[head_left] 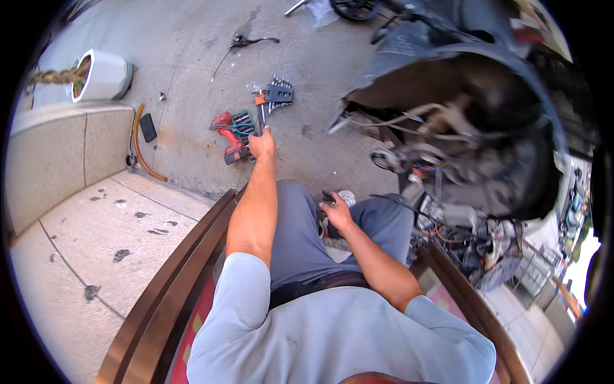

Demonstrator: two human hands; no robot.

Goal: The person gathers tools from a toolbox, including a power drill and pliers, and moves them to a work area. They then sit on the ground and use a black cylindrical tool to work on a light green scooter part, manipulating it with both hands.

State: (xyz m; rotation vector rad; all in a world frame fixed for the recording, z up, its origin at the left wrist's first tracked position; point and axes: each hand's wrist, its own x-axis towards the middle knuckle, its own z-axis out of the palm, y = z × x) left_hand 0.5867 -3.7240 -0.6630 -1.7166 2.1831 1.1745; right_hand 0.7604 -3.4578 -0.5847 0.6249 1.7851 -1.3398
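Observation:
My left hand (262, 144) is stretched forward over the ground, its fingers closed round the lower end of a grey-shafted tool with an orange end (260, 101); its exact kind is unclear. Just left of that hand lies a red cordless drill (225, 130) with a dark battery. Teal-handled pliers (242, 128) lie between the drill and the hand. Beyond them sits a dark holder with a set of wrenches (279, 94). My right hand (338, 211) is over my lap between the knees, fingers curled round a small dark object (329, 196) that I cannot make out.
On the right stands a partly stripped vehicle with a grey body shell (441, 54), loose wires and exposed parts. A lever with a cable (242, 41) lies ahead. Leftward are a white planter (105, 75), a brown hose (142, 157), a black flat object (148, 128) and a stone ledge (64, 150).

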